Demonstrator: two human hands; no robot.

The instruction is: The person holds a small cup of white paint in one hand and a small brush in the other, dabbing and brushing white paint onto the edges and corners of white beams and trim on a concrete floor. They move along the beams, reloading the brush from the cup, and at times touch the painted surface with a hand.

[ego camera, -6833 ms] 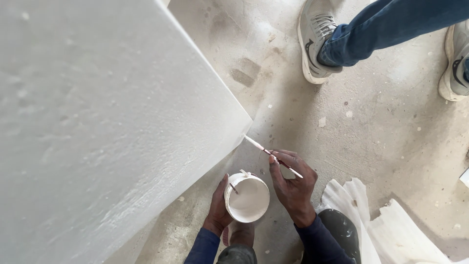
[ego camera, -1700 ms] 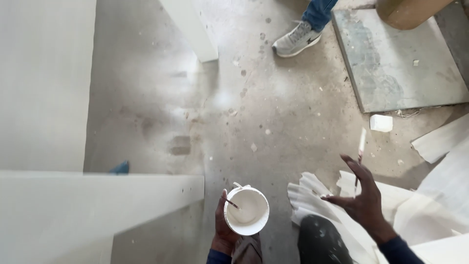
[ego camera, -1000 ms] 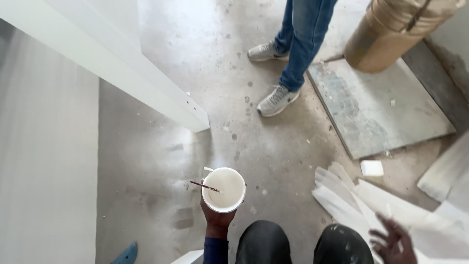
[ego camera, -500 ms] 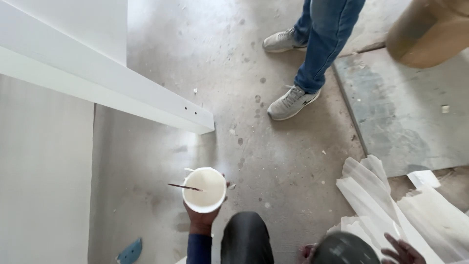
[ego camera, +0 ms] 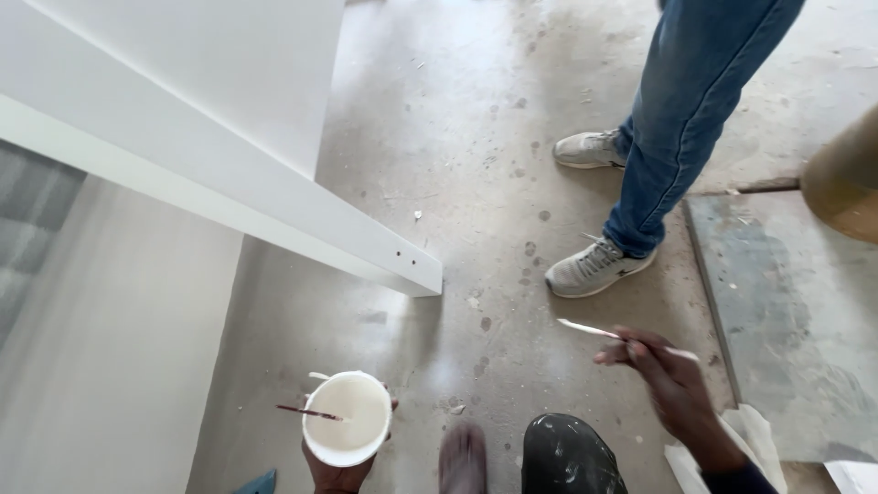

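Right hand (ego camera: 672, 384) closed in a pinch on a thin white-coated stick or brush (ego camera: 622, 336), held near its rear end; tip points left, hovering above the floor. Hand somewhat motion-blurred

Left hand (ego camera: 340, 471) cups a white cup (ego camera: 347, 430) from below, fingers wrapped round its underside, at the bottom edge of the view. Cup holds white paint or paste; a second thin dark stick (ego camera: 311, 413) lies across its rim, jutting left

Between the hands, low in frame: a paint-spattered dark knee (ego camera: 572, 457) and a blurred shoe tip (ego camera: 462, 457)

Beyond: speckled concrete floor (ego camera: 476, 183). White board (ego camera: 229, 201) slants from upper left, its end ahead of the cup. Another person's legs in blue jeans (ego camera: 686, 119) and grey sneakers (ego camera: 594, 265) stand upper right, near a grey slab (ego camera: 777, 302)
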